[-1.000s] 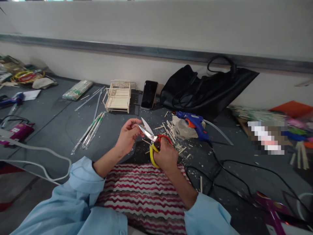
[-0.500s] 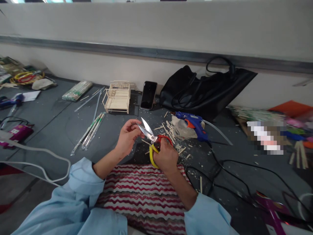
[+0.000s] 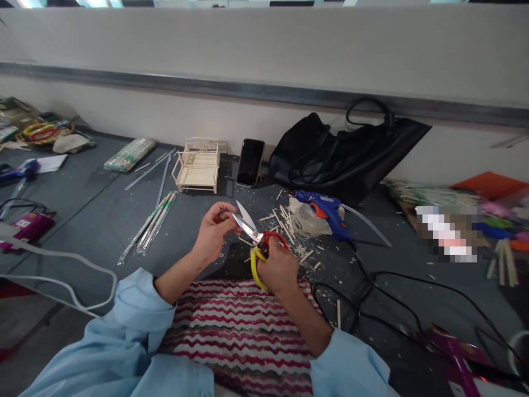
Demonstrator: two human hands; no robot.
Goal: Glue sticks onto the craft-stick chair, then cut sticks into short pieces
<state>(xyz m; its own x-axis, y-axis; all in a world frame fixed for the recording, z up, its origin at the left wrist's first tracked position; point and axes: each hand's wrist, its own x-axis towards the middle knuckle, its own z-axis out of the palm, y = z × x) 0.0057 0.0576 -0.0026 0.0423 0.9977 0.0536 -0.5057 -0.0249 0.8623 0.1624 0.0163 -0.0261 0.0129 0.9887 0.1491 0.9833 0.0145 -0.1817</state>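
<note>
My right hand grips a pair of scissors by its red and yellow handles, the blades parted and pointing up and left. Right at the blade tips is my left hand, its fingers pinched together. Whatever lies between those fingers is too small or hidden to make out. Cut wooden sticks and pale crumbs are scattered just beyond my right hand. A small model made of thin sticks stands farther back, left of a phone leaning against the wall.
A blue glue gun rests on a crumpled pale pad, its black cable running to the right. Behind it slumps a black bag. Wrapped stick bundles lie on the left. A striped cloth covers the near side.
The scissor blades have closed slightly and shifted a little left. My left hand stays pinched by their tips, and the surroundings look the same.
</note>
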